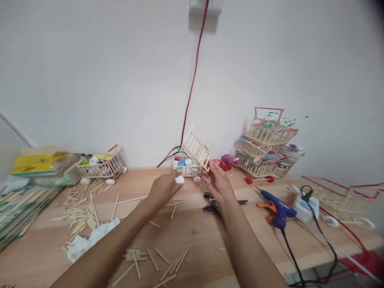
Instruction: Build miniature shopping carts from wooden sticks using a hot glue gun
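My right hand [219, 182] pinches a ladder-like panel of thin wooden sticks [197, 148] by its lower right corner, holding it tilted. My left hand [163, 187] is at the front left of a small stick cart [187, 172] with bottle caps in it. The fingers of that hand are blurred, and whether they grip anything is unclear. A white cap wheel [179, 180] shows right beside its fingertips. Below my right hand lies a pair of black-handled pliers [214, 205], partly covered by my wrist.
A blue glue gun [277, 208] lies at right beside a white power strip [306, 206] with cables. Stacked stick carts [264, 148] stand behind it. Another cart [102, 166], loose cut sticks [81, 216], crumpled tissue [93, 238] and stick bundles [24, 210] are at left.
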Demonstrator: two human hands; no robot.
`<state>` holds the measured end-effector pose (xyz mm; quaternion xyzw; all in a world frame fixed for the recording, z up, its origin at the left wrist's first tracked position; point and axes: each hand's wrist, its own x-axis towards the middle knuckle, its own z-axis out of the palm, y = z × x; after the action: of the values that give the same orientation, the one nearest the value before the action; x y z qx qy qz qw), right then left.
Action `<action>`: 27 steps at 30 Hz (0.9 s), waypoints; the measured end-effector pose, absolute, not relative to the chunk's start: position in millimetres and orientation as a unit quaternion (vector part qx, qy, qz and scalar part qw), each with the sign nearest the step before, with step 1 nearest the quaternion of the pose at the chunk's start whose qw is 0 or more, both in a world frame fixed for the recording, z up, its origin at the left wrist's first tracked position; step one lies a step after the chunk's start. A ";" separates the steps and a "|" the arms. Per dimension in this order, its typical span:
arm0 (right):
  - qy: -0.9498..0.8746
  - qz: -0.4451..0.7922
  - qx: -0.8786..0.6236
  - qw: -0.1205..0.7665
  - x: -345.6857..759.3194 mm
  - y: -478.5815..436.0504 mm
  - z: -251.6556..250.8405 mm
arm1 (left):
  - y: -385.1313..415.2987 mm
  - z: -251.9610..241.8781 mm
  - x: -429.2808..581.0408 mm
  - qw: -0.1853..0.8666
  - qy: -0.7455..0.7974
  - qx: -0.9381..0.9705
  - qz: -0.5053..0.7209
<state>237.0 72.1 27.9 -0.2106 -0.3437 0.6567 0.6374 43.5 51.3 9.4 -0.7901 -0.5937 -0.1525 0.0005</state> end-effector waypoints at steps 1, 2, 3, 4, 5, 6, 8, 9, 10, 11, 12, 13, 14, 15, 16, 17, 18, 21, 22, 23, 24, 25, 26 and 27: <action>-0.345 0.656 -0.202 0.640 237.2 71.5 28.7 | 55.1 19.0 44.6 -0.001 -0.593 -0.775 -0.220; -0.347 0.656 -0.194 0.642 237.5 70.9 29.3 | 60.4 28.4 47.0 0.002 -0.587 -0.758 -0.285; -0.350 0.655 -0.189 0.643 237.8 70.4 29.8 | 66.5 36.9 50.4 0.003 -0.578 -0.745 -0.333; -0.352 0.653 -0.186 0.645 238.3 70.2 30.0 | 72.7 43.6 54.2 -0.001 -0.575 -0.732 -0.365; -0.354 0.651 -0.186 0.645 238.9 70.1 30.1 | 78.1 48.0 57.7 -0.015 -0.567 -0.731 -0.379; -0.356 0.650 -0.190 0.644 239.5 70.3 29.9 | 81.9 49.8 60.0 -0.020 -0.564 -0.732 -0.381; -0.358 0.647 -0.202 0.642 240.5 71.2 28.9 | 83.3 45.3 58.9 0.012 -0.584 -0.735 -0.344; -0.359 0.644 -0.209 0.642 240.5 71.7 28.2 | 80.7 39.5 55.0 0.032 -0.602 -0.733 -0.314; -0.361 0.641 -0.216 0.641 240.1 72.1 27.3 | 76.3 32.1 48.9 0.039 -0.616 -0.731 -0.292; -0.365 0.639 -0.224 0.639 239.0 72.4 26.2 | 70.4 23.8 41.3 0.038 -0.625 -0.729 -0.276; -0.371 0.637 -0.232 0.635 237.2 72.5 24.9 | 63.7 15.1 32.8 0.030 -0.629 -0.733 -0.257; -0.378 0.636 -0.239 0.629 234.4 72.4 23.4 | 56.6 6.6 24.4 0.022 -0.631 -0.738 -0.239; -0.387 0.634 -0.247 0.622 230.8 72.0 21.6 | 49.4 -1.1 16.7 0.014 -0.629 -0.744 -0.224; -0.396 0.634 -0.256 0.613 226.4 71.5 19.5 | 42.5 -7.6 10.5 0.006 -0.622 -0.754 -0.212; -0.405 0.633 -0.266 0.603 221.4 70.8 17.4 | 35.9 -12.9 6.1 -0.003 -0.612 -0.765 -0.201; -0.415 0.634 -0.276 0.592 215.8 70.2 15.3 | 29.7 -16.7 3.5 -0.011 -0.598 -0.778 -0.191; -0.426 0.634 -0.286 0.579 209.8 69.8 13.3 | 23.9 -19.3 2.6 -0.020 -0.581 -0.793 -0.183; -0.467 0.637 -0.312 0.528 190.7 71.3 9.2 | 8.0 -20.7 5.6 -0.051 -0.517 -0.839 -0.160; -0.484 0.634 -0.321 0.511 183.9 73.4 8.3 | 2.9 -19.9 6.8 -0.064 -0.491 -0.855 -0.155; -0.506 0.626 -0.333 0.492 176.9 76.5 7.4 | -2.0 -19.0 7.3 -0.073 -0.466 -0.867 -0.160; -0.529 0.612 -0.348 0.473 169.5 80.4 6.3 | -6.6 -18.1 6.9 -0.075 -0.449 -0.873 -0.175; -0.552 0.595 -0.365 0.456 161.8 85.1 4.8 | -10.9 -17.4 5.5 -0.071 -0.439 -0.873 -0.201; -0.573 0.576 -0.382 0.441 153.8 90.4 2.8 | -14.8 -17.1 3.3 -0.061 -0.438 -0.866 -0.233; -0.588 0.559 -0.397 0.428 145.7 95.9 0.2 | -18.0 -17.2 0.4 -0.044 -0.444 -0.854 -0.267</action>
<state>145.7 95.9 0.2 -0.3973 -0.5883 0.5592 0.4282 0.4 -18.0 -17.2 -0.8543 -0.4438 -0.2670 -0.0445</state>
